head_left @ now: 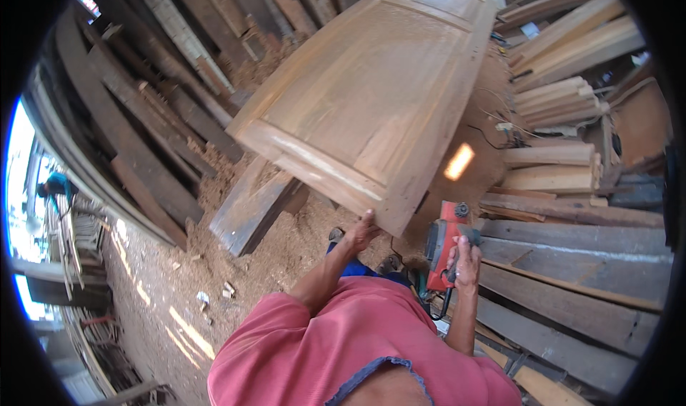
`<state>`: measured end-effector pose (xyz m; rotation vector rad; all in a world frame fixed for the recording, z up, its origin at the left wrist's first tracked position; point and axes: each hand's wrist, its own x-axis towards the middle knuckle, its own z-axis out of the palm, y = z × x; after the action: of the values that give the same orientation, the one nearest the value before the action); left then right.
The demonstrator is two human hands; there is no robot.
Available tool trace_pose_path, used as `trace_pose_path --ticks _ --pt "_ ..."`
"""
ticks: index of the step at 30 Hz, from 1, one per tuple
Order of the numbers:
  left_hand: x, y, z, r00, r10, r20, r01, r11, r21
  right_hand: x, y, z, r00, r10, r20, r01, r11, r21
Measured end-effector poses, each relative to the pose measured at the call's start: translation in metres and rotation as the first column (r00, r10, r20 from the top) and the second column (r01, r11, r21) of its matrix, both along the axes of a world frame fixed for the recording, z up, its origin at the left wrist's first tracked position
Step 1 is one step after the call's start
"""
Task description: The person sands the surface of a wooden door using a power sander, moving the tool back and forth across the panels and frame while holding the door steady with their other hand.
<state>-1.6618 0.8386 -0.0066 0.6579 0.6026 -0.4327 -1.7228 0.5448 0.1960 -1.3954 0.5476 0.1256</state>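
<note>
A panelled wooden door (371, 70) lies face up in front of me, its near end resting over a thick timber beam (250, 209). My left hand (363, 233) grips the door's near edge close to the right corner, a fingertip showing on top and the rest partly hidden. In my right hand (466, 262) is a red electric planer (442, 243), held by its handle to the right of the door and apart from it. A black cord (447, 302) hangs from the planer's near end.
Dark rough planks (128, 134) lean and lie along the left. On the right are stacked pale boards (554, 167) and long grey planks (564, 252). Shavings and sawdust (300, 227) cover the ground. Thin cables (500, 120) run beyond the planer. A person (57, 186) is far left.
</note>
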Motion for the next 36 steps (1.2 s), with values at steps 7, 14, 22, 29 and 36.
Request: trace_pose_path --ticks 7,14,22,29,36 --pt "0.002 0.040 -0.006 0.991 -0.136 0.014 0.131 0.972 0.197 0.003 0.054 0.028 0.996 0.080 0.046 -0.080 0.997 -0.009" --pt "-0.072 0.189 0.024 0.971 -0.178 0.157 0.149 0.973 0.178 0.004 0.164 0.028 0.987 0.137 0.080 -0.135 0.991 -0.021" --pt "-0.261 0.375 0.025 0.738 -0.631 0.240 0.505 0.752 0.424 0.031 0.342 0.021 0.981 0.188 0.044 -0.193 0.947 0.258" --pt "-0.329 0.393 0.030 0.877 -0.479 0.037 0.419 0.800 0.431 0.074 0.466 0.014 0.971 0.208 0.117 -0.233 0.934 0.271" --pt "-0.347 0.436 0.069 0.965 -0.258 0.055 0.198 0.845 0.496 0.153 0.515 -0.011 0.951 0.243 0.189 -0.283 0.932 0.225"
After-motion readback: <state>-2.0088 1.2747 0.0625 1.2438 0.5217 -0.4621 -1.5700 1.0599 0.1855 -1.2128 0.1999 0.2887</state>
